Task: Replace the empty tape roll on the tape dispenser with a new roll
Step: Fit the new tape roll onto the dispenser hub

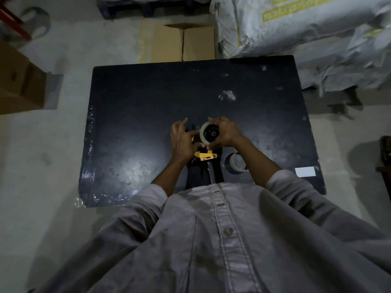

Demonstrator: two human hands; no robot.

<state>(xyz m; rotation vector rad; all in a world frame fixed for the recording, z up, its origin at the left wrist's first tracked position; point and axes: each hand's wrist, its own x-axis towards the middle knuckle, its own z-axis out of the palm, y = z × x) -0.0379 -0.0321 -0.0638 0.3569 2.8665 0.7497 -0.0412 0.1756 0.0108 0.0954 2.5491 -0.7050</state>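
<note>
**Seating the new roll on the hub**

Near the table's (127, 102) front edge, my right hand (227, 133) clasps the new roll (204, 134) on the dispenser (206, 155); my left hand (182, 140), fingers spread, steadies it. I'd press squarely. Empty core (237, 163) lies beside.

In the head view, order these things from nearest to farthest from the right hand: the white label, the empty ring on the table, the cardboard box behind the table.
1. Empty ring: on the table, just below the right hand.
2. White label: table's near right corner.
3. Cardboard box: on the floor beyond the table's far edge.
</note>
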